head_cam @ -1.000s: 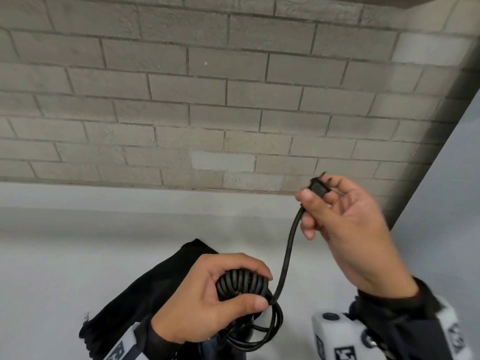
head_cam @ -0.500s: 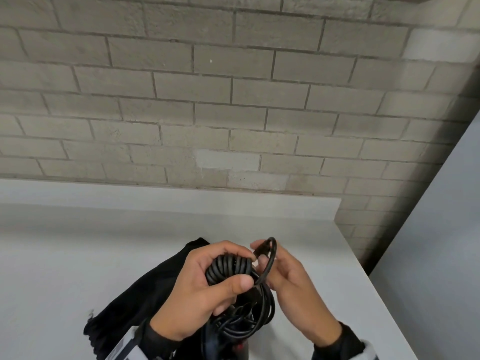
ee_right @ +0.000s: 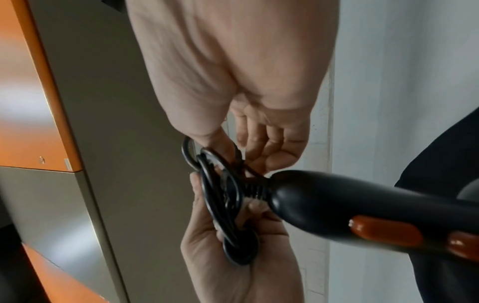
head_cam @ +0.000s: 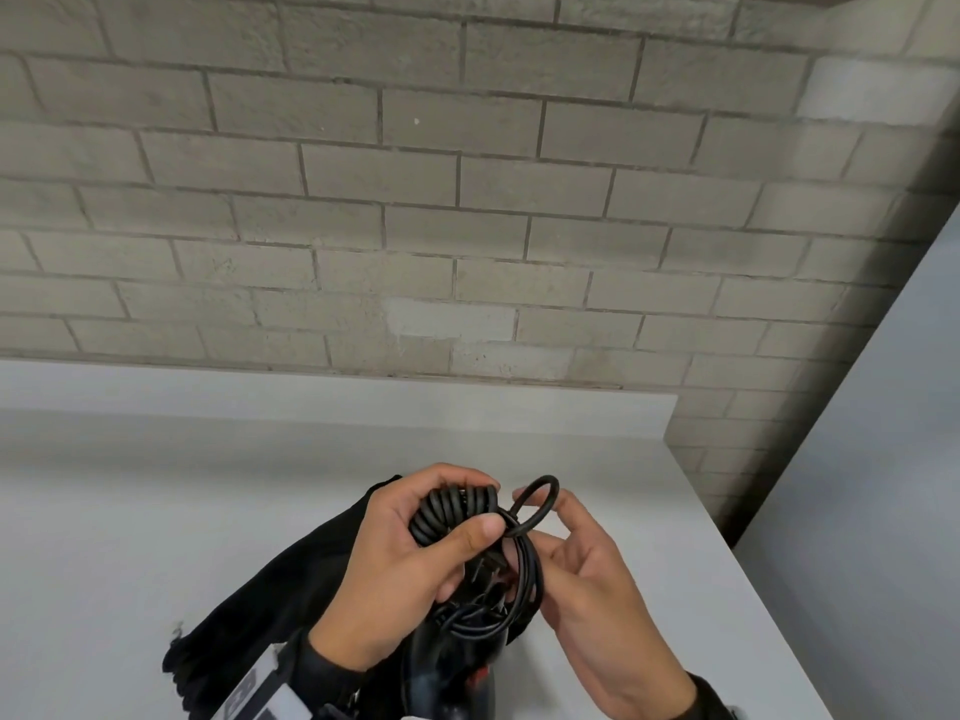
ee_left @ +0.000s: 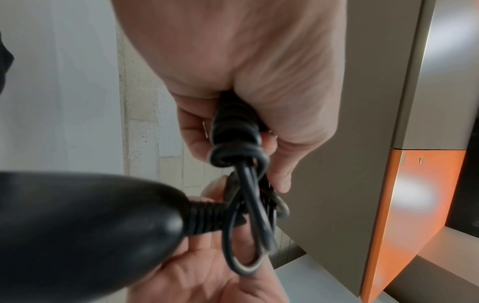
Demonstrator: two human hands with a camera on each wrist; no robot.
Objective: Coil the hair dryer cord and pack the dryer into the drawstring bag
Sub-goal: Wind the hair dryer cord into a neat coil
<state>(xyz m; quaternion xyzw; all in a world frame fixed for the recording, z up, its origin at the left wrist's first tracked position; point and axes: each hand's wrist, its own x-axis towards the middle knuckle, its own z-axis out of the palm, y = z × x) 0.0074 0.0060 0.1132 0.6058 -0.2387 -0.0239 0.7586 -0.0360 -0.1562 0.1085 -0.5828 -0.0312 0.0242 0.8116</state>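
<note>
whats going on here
A person is bundling a hair dryer's cord. The left hand grips the wound coil, and the right hand works the last loop in beside it. The dryer hangs below the hands, not yet in the black bag lying on the table.

We've got a black cord wound in tight ribbed coils, and the hair dryer it runs into is glossy black with two orange-red buttons on the handle. The drawstring bag under it is plain matte black too, lying on a pale grey-white table, so it's pretty much black on white. Behind that we see a grey-beige brick wall with darker mortar lines, plus taupe and bright orange cabinet panels off to the side.
</note>
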